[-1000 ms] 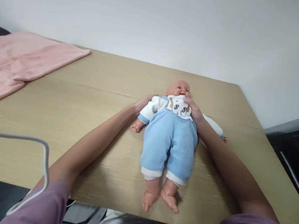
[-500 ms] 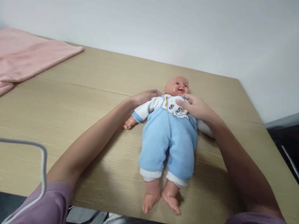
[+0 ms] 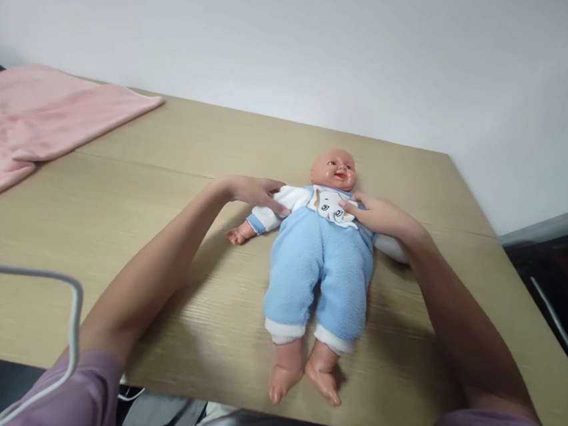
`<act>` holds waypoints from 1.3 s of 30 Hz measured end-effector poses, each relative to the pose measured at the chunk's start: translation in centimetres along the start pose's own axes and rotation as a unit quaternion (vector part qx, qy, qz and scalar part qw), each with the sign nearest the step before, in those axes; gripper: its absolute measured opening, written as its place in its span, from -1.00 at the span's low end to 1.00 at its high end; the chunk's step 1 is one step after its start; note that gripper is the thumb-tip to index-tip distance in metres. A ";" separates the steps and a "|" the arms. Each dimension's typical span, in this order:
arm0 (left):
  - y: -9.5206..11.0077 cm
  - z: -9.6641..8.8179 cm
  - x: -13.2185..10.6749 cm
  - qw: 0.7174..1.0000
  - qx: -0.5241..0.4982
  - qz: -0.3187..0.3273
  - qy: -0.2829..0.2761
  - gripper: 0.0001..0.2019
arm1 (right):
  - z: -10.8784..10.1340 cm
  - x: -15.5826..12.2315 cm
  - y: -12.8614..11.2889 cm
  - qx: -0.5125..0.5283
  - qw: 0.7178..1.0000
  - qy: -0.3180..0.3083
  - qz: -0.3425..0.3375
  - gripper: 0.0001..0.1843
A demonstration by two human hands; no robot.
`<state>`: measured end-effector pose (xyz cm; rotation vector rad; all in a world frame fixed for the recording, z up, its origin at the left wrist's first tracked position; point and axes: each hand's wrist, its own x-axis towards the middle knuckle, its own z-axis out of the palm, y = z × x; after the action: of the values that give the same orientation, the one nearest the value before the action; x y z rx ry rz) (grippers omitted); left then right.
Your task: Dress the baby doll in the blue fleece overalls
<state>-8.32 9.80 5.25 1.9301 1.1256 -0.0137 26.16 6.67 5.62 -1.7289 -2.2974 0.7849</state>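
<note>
A baby doll [image 3: 320, 263] lies on its back on the table, head away from me and bare feet towards me. It wears a fluffy light-blue outfit with white sleeves and a white animal-face patch on the chest. My left hand [image 3: 258, 192] is at the white sleeve on the left, its thumb and fingers on either side of the doll's arm. Across the shoulder on the right lies my right hand [image 3: 379, 215], closed round it with the thumb at the edge of the patch. Its other fingertips are partly hidden.
A pink cloth [image 3: 47, 116] lies spread on the left of the wooden table [image 3: 162, 221]. A white cable [image 3: 75, 320] crosses the lower left near my arm. Behind the table is a pale wall [image 3: 300, 47]; dark items stand beyond the right edge.
My left hand has moved left and a little down, from beside the doll's shoulder to its sleeve. My right hand has shifted slightly downward. The doll's left-hand-side arm has swung slightly outward.
</note>
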 end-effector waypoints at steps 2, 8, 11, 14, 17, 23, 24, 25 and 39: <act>0.3 -0.4 -0.7 0.999 0.029 -0.005 -0.020 0.03 | 0.0 0.0 0.2 0.004 1.000 -0.001 -0.001 -0.54; 1.6 -1.1 -2.5 0.983 0.086 -0.149 -0.067 -0.13 | 0.2 1.0 1.7 0.019 1.000 -0.015 0.006 -0.49; 1.9 -1.1 -2.7 0.972 0.102 -0.202 -0.067 -0.07 | 0.7 1.1 2.9 0.042 0.999 0.017 -0.015 -0.38; 1.6 -1.3 -2.6 0.966 0.165 -0.200 -0.009 0.04 | 1.5 0.4 4.1 0.054 0.992 0.105 -0.047 -0.38; 1.0 -2.0 -3.0 0.962 0.194 -0.188 0.036 0.06 | 2.6 -1.3 5.8 0.070 0.972 0.211 -0.074 -0.51; 1.0 -1.6 -3.1 0.967 0.180 -0.025 0.179 -0.20 | 4.6 -7.5 11.8 -0.021 0.937 0.333 -0.102 -0.57; 1.6 -0.7 -2.4 0.962 0.179 0.033 0.203 -0.26 | 4.8 -8.6 12.7 -0.030 0.938 0.330 -0.105 -0.51; 2.3 0.4 -1.4 0.954 0.180 0.094 0.222 -0.31 | 4.9 -9.6 13.5 -0.032 0.942 0.317 -0.109 -0.44; 9.8 9.1 11.0 0.897 0.209 0.302 0.246 -0.72 | 4.6 -10.5 13.4 0.280 0.895 0.345 -0.027 -0.01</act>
<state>8.60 9.19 1.78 2.7049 0.8122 0.6528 38.90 -1.90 -3.04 -1.3625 -1.4529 0.5984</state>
